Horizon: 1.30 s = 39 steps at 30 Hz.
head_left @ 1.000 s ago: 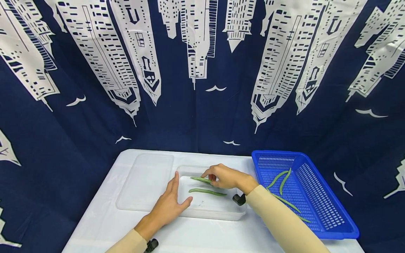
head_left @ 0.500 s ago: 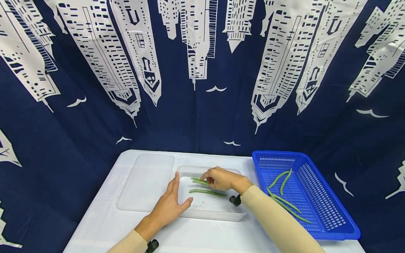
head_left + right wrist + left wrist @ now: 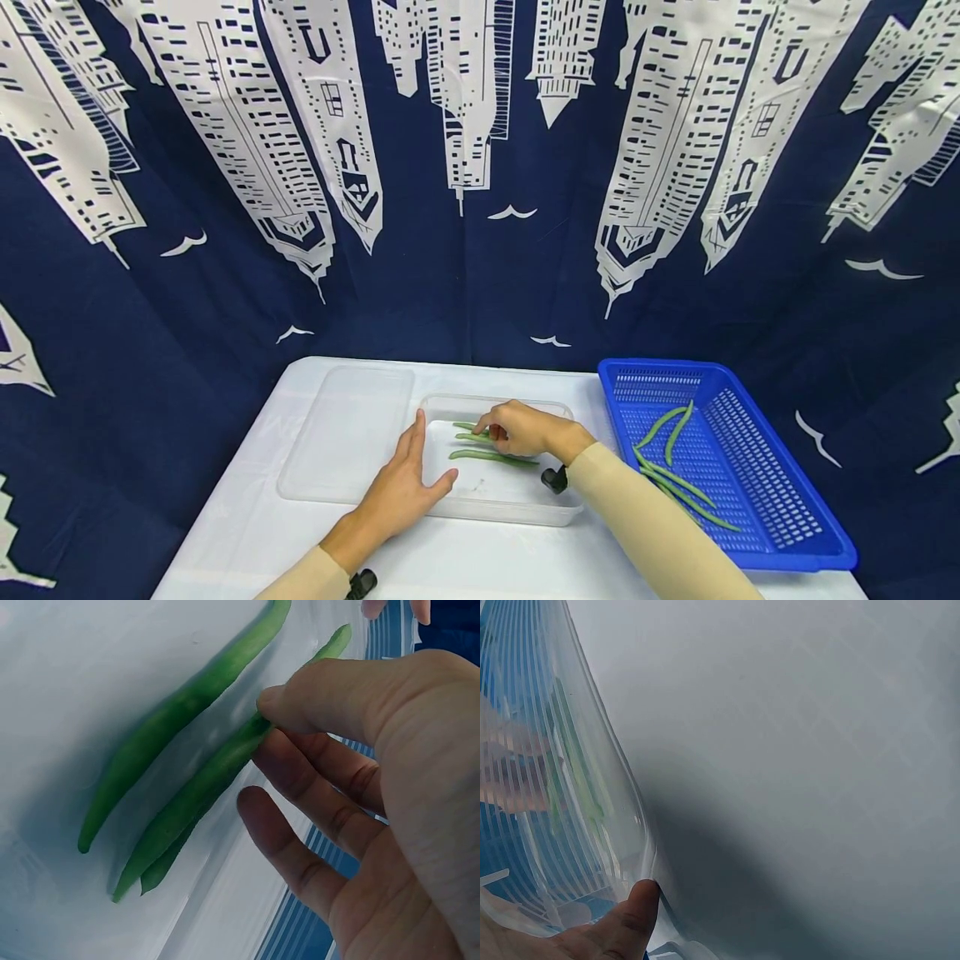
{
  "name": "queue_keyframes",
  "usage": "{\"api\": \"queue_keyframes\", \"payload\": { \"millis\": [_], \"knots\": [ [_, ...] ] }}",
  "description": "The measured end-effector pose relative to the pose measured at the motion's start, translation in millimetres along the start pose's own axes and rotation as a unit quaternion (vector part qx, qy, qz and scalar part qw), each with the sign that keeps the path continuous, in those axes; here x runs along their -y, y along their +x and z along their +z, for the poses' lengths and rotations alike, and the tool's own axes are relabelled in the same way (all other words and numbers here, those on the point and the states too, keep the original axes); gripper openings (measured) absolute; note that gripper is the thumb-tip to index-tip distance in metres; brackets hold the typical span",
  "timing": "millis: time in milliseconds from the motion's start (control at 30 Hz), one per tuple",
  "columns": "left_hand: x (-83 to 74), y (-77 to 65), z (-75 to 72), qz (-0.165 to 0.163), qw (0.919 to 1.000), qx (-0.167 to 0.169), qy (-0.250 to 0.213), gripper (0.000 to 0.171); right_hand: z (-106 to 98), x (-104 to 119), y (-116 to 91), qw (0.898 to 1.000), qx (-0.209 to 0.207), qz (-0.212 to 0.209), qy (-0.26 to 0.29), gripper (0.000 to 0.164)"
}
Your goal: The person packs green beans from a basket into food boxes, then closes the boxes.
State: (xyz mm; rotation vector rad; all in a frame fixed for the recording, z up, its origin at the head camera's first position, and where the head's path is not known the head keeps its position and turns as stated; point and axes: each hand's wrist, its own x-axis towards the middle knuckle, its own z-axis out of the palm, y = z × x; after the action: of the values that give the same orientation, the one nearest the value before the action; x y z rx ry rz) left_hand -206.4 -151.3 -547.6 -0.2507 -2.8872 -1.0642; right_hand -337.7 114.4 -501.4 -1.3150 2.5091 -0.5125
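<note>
Cloth (image 3: 465,283): dark blue, white towers printed tip-down; hangs behind everything on my feed.
Surface (image 3: 240,533): white, carries the lot.
Basket (image 3: 720,433): blue, perforated, at right; I make out several loose beans (image 3: 678,433) in it, partly behind the right sleeve.
Box (image 3: 510,511): clear, shallow, uncovered; three beans show inside.
Lid (image 3: 348,433): clear, flat, just left of the box.
Left hand (image 3: 401,483): released. Fingers straight along the box's left side, thumb at its rim.
Right hand (image 3: 525,427): over the box, grasping one bean between thumb and fingers; the nearer hand to all three.
Held bean (image 3: 206,780): inside the box. Long axis roughly left to right in my head view, left end poking out past the fingers. Touching the box floor or not, I can't tell.
Near bean (image 3: 165,727): on the wearer's side of the fingers, apart from the held bean and roughly parallel. That line-up is the relation I'd watch.
Far bean (image 3: 154,879): overlapped by the held bean from the right wrist; tip shows just beyond it from the head.
</note>
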Motion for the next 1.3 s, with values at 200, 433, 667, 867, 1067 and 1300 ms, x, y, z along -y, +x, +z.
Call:
{"api": "queue_keyframes", "payload": {
  "millis": [200, 433, 667, 867, 1067, 1300],
  "knots": [
    [-0.2, -1.5, 1.1, -0.005, 1.0, 0.003, 0.0, 0.116, -1, 0, -3, 1.0, -0.007, 0.016, -0.005, 0.038],
    [-1.5, -1.7, -1.2, 0.005, 1.0, 0.0, -0.001, 0.115, -5, 0, -8, 1.0, -0.017, 0.01, 0.001, 0.036],
    [-2.5, -3.2, -1.8, 0.01, 0.9999, -0.002, -0.005, 0.115, -13, 3, -16, 0.999, -0.036, -0.004, -0.011, 0.037],
    [-1.8, -4.0, -0.4, 0.012, 0.9999, -0.005, -0.003, 0.114, -22, 8, -28, 0.999, -0.049, 0.0, -0.009, 0.036],
    [-2.1, -3.8, -0.2, 0.009, 1.0, -0.004, -0.002, 0.114, -30, 11, -41, 0.998, -0.06, 0.007, -0.013, 0.039],
    [0.5, -2.3, 2.9, 0.011, 0.9999, -0.008, 0.001, 0.115, -42, 13, -60, 0.997, -0.072, 0.02, -0.026, 0.04]
  ]
}}
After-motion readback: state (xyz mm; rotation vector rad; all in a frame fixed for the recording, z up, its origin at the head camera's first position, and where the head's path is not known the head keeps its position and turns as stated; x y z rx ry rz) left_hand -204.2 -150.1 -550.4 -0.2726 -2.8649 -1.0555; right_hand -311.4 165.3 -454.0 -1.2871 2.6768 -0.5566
